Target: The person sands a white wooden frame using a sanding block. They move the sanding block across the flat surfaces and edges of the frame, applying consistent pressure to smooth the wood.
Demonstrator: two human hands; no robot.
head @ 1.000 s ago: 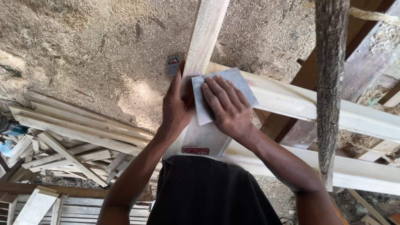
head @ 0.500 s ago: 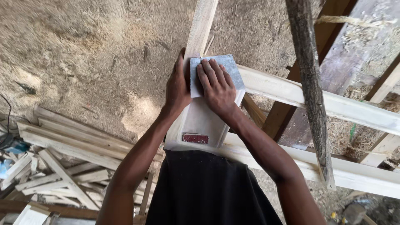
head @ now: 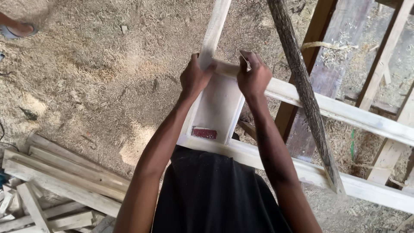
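A pale wooden frame (head: 327, 108) of planed rails lies in front of me, with a white board panel (head: 217, 105) set between two rails. My left hand (head: 195, 77) grips the long upright rail (head: 215, 30) at its joint with the far cross rail. My right hand (head: 253, 75) is closed on a grey sheet of sandpaper (head: 246, 60), held edge-on over that cross rail, so little of it shows. A small dark red block (head: 204, 133) lies on the panel near my body.
A rough dark pole (head: 302, 95) slants across the frame on the right. Brown beams (head: 310, 56) and more pale slats lie beyond it. A pile of wood offcuts (head: 56, 181) sits lower left. Sawdust covers the ground. Another person's sandalled foot (head: 15, 28) shows top left.
The sandpaper lay flat on the panel under my right hand; now that hand has moved up to the cross rail with the sheet folded edge-on. My left hand slid up the rail. The view shifted.
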